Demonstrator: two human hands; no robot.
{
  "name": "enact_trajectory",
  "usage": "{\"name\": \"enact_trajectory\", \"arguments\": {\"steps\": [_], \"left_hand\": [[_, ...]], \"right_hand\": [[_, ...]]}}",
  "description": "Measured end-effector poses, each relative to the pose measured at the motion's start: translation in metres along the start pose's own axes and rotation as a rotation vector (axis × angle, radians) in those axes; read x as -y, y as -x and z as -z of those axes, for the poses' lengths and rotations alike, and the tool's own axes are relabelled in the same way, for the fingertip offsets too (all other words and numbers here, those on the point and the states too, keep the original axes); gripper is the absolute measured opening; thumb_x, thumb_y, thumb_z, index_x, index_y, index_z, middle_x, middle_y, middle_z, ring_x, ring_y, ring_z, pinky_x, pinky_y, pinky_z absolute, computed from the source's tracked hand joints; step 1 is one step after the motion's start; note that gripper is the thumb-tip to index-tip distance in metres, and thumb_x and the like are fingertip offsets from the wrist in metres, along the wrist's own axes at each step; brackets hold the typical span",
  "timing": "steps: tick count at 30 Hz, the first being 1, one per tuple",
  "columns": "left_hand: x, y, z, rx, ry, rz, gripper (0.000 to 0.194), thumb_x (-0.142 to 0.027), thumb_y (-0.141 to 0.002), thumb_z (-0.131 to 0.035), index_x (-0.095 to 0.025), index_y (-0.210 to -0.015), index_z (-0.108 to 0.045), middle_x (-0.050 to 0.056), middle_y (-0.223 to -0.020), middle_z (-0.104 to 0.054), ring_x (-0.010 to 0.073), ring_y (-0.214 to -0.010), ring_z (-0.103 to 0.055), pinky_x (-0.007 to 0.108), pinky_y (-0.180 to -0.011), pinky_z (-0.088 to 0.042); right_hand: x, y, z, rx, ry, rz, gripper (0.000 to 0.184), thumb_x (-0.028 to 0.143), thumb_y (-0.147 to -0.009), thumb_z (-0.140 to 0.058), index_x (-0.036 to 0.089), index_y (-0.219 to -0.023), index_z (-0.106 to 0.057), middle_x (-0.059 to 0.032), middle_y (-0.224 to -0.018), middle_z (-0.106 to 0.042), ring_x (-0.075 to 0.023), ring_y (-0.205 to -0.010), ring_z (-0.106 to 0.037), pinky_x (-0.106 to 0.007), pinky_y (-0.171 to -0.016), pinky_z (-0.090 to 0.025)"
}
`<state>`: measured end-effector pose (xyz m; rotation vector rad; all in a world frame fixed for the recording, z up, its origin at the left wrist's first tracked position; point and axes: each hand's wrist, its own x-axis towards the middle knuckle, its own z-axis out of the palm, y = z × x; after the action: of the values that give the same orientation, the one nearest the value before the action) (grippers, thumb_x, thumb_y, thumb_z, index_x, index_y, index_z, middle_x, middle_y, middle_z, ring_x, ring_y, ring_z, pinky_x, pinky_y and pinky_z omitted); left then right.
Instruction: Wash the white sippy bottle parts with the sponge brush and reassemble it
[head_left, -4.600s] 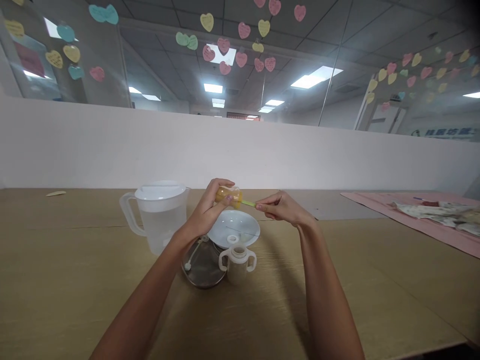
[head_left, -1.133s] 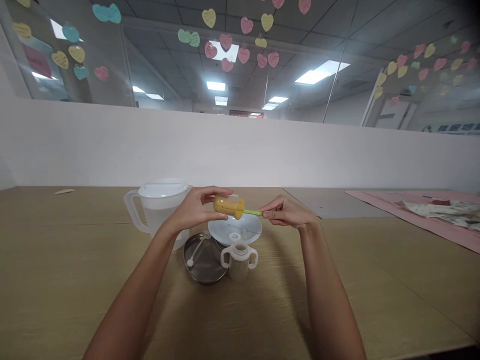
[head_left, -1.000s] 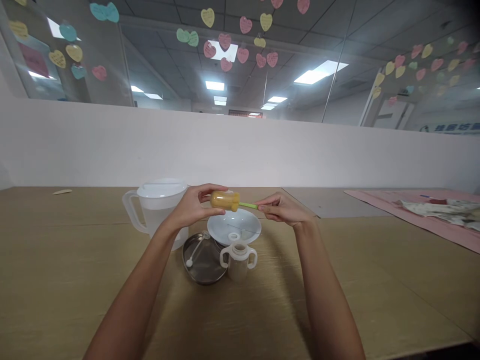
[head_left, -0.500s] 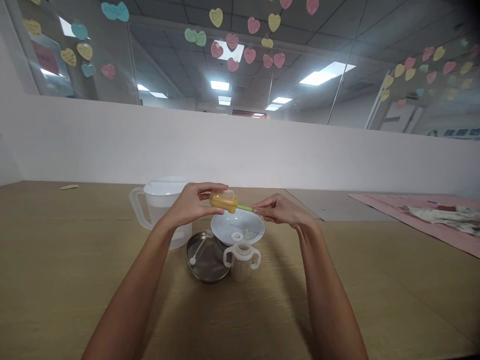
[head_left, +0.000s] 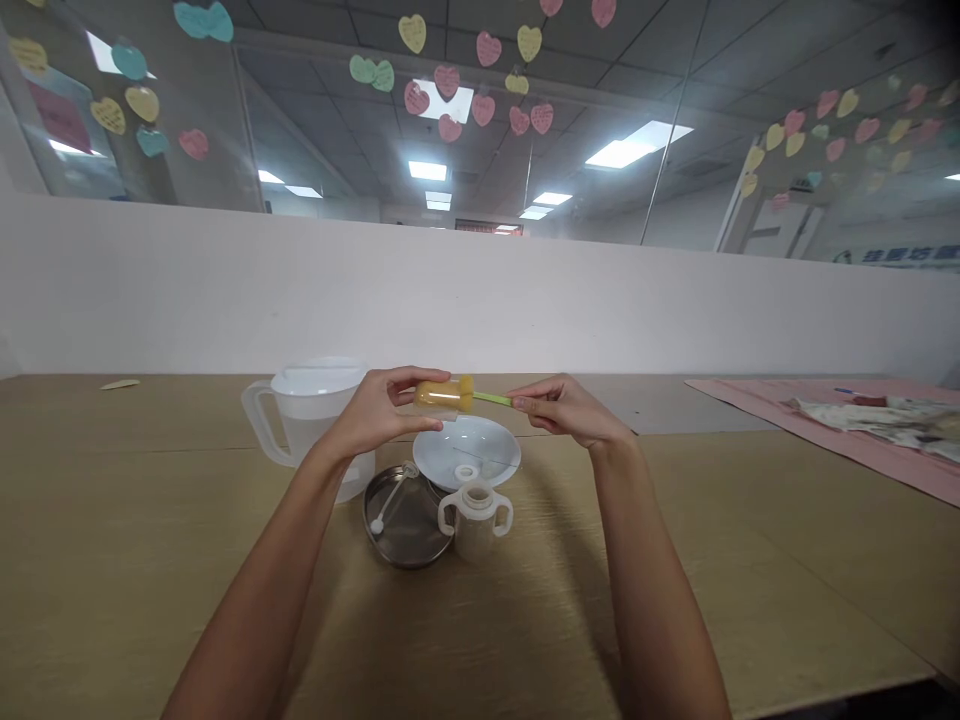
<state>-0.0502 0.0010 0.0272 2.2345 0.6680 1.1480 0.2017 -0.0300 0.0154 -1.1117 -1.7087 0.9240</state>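
My left hand [head_left: 381,408] grips a small clear cup [head_left: 451,413] lying sideways in the air, thumb below and fingers above. Inside it sits the yellow sponge head of a bottle brush [head_left: 466,393], its end bulging at the cup's mouth. My right hand [head_left: 564,408] pinches the brush's thin green handle. Beneath the hands stands a white bowl [head_left: 429,455] with a small white ring and a clear piece in it. Nearer me is a two-handled bottle [head_left: 475,530] without a lid, upright beside a metal tray [head_left: 411,540].
A translucent pitcher [head_left: 296,415] stands left of the bowl, partly behind my left hand. In the tray lies a white straw with a weighted end [head_left: 390,500]. A pink cloth [head_left: 739,398] with crumpled fabric lies far right. A white wall [head_left: 465,300] rises behind the table.
The view has turned slightly to the right. My right hand has drawn a little away from the cup, showing more green handle, and the sponge looks wider at the mouth.
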Motion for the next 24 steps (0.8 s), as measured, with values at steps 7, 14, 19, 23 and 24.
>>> {"name": "enact_trajectory", "arguments": {"steps": [7,14,19,23,24], "left_hand": [[-0.011,0.006,-0.002,-0.014,0.005,-0.037,0.047,-0.03,-0.054,-0.077,-0.018,-0.098,-0.065,0.006,-0.11,-0.063,0.0233,-0.105,-0.055,0.039,-0.095,-0.043],[-0.01,0.007,-0.005,0.037,-0.005,-0.01,0.052,-0.031,-0.052,-0.077,-0.019,-0.101,-0.065,0.007,-0.112,-0.062,0.0242,-0.106,-0.055,0.04,-0.095,-0.044],[-0.01,0.005,-0.01,0.044,-0.001,0.009,0.05,-0.031,-0.054,-0.075,-0.02,-0.102,-0.064,0.006,-0.114,-0.061,0.0247,-0.107,-0.054,0.041,-0.095,-0.043],[-0.01,0.004,-0.01,0.073,0.013,0.04,0.05,-0.028,-0.056,-0.074,-0.02,-0.105,-0.063,0.006,-0.115,-0.06,0.0227,-0.105,-0.056,0.039,-0.094,-0.044],[-0.01,0.004,-0.01,0.082,0.017,0.047,0.051,-0.028,-0.056,-0.074,-0.02,-0.105,-0.062,0.006,-0.114,-0.06,0.0225,-0.104,-0.056,0.039,-0.094,-0.044]], "right_hand": [[0.001,0.001,-0.001,0.036,0.162,-0.014,0.052,0.048,-0.063,-0.066,0.011,-0.099,-0.068,0.0052,-0.044,-0.036,-0.0049,-0.045,-0.027,-0.022,-0.043,-0.022],[-0.007,0.005,0.009,0.238,0.154,-0.035,0.049,0.044,-0.067,-0.066,0.01,-0.103,-0.066,0.0062,-0.042,-0.035,-0.0038,-0.042,-0.023,-0.021,-0.04,-0.018],[-0.015,0.005,0.016,0.179,0.095,0.039,0.047,0.044,-0.065,-0.067,0.01,-0.098,-0.068,0.0066,-0.042,-0.032,-0.0034,-0.042,-0.022,-0.02,-0.039,-0.016],[-0.018,0.002,0.017,0.116,0.084,0.036,0.048,0.044,-0.065,-0.067,0.01,-0.099,-0.067,0.0052,-0.045,-0.035,-0.0036,-0.043,-0.024,-0.02,-0.038,-0.016],[-0.019,0.002,0.017,0.116,0.079,0.039,0.048,0.044,-0.065,-0.067,0.01,-0.099,-0.067,0.0051,-0.045,-0.035,-0.0036,-0.043,-0.024,-0.02,-0.038,-0.016]]}}
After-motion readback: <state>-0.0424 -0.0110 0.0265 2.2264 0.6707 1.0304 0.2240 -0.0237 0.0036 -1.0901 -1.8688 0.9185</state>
